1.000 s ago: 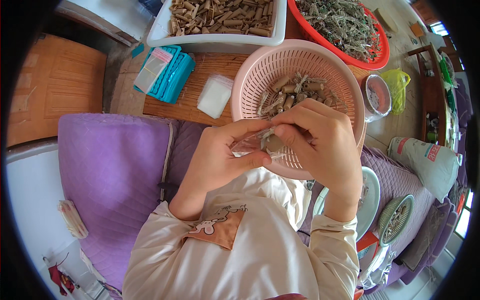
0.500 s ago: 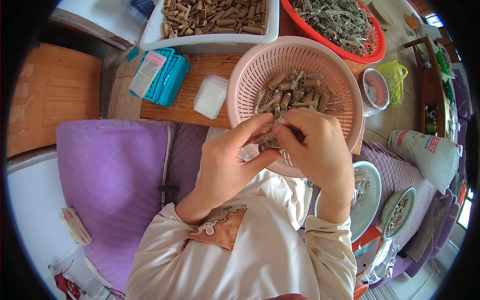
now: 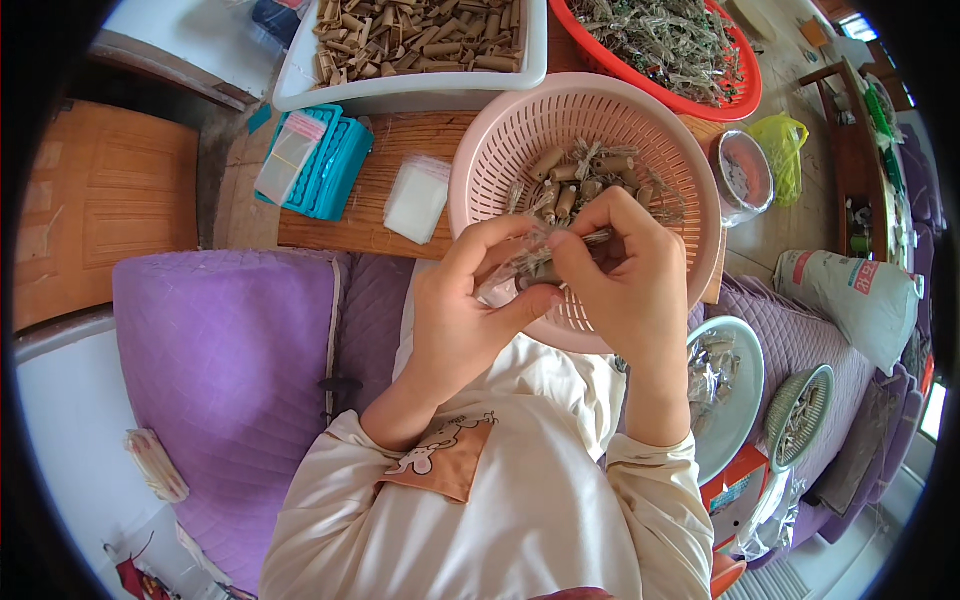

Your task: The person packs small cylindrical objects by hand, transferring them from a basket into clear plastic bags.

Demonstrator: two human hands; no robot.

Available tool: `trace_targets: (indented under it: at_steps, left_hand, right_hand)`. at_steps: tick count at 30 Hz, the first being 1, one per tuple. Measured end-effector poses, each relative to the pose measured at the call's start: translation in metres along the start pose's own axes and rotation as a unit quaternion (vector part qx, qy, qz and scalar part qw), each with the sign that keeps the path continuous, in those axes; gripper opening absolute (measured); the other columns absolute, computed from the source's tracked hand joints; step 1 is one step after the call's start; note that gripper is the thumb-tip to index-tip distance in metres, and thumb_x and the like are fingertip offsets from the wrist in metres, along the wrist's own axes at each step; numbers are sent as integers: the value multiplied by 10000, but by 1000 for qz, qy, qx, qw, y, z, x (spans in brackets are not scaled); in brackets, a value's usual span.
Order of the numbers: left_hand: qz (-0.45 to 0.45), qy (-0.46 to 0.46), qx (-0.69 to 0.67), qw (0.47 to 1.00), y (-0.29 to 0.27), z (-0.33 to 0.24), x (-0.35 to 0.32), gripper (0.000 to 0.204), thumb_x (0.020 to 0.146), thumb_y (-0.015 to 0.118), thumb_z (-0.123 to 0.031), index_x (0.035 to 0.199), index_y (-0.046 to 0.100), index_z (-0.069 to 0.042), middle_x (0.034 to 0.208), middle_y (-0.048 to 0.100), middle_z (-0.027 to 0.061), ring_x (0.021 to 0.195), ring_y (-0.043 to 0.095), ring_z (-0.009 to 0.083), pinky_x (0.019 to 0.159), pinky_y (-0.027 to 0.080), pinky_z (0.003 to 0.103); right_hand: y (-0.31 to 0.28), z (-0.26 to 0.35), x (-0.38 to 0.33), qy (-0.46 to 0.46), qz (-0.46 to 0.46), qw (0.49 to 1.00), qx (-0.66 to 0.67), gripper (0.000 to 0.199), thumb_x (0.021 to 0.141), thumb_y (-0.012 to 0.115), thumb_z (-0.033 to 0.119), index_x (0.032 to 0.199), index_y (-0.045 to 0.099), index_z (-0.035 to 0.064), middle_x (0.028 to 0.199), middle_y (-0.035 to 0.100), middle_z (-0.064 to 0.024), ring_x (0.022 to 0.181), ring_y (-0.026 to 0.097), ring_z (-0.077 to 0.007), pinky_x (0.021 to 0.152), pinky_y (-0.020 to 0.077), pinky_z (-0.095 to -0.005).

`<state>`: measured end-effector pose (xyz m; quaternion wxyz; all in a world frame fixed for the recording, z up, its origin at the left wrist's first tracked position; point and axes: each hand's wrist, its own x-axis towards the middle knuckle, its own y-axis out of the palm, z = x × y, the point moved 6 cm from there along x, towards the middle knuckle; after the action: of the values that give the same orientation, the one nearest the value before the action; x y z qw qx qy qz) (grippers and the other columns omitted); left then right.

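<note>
"Where's the small, clear plastic bag (image 3: pixel 510 279)?"
"Over the near side of the round, pink, slotted plastic basket (image 3: pixel 497 140)."
"And the fingers (image 3: pixel 532 306)?"
"Left hand (image 3: pixel 462 300) pinching it; right hand (image 3: pixel 632 275) curled at its edge, grip I can't tell."

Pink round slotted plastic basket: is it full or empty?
Partly filled: the basket holds a heap of brown cylindrical tubes, while much of its slotted wall shows bare.

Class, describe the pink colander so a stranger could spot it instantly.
Start at the wooden table. Overlapping its near edge, beneath the right hand, is a round slotted colander holding brown tubes. Its pale pink sets it apart from the bright red basket just beyond it.
</note>
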<state>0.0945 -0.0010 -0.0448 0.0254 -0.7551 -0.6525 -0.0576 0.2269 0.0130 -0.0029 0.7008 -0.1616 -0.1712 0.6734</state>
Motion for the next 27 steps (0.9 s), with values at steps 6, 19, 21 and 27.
trace_targets:
  at_steps: [6,19,21,27]
  left_hand:
    - [-73,106,33,991,1,-7,-4,499,639,752,-45,1077,518,5,969,626,102,889,618,184,748,497,264]
    - [-30,65,101,992,5,-11,7,512,639,754,-56,1088,515,3,954,624,124,855,619,176,738,494,262]
    - [-20,11,25,999,4,-5,13,537,654,743,-47,1122,484,2,974,618,124,898,597,153,771,480,258]
    - [28,-79,-137,987,5,5,16,577,678,728,-28,1174,432,-16,982,606,134,913,578,138,775,472,241]
  right_hand:
    - [-4,-9,0,-17,-55,994,90,127,702,612,41,694,496,-10,574,526,-76,465,505,-135,454,403,-236]
    - [-3,2,6,-137,-13,990,-8,126,695,662,45,795,591,16,640,540,-57,557,524,-135,511,425,-245]
    - [-4,9,3,-203,-35,979,1,172,691,666,67,851,616,30,637,539,-81,568,559,-209,532,454,-288]
    - [-3,-13,0,-34,-31,987,153,243,697,615,-21,938,632,3,801,607,-75,667,565,-154,589,459,-240]
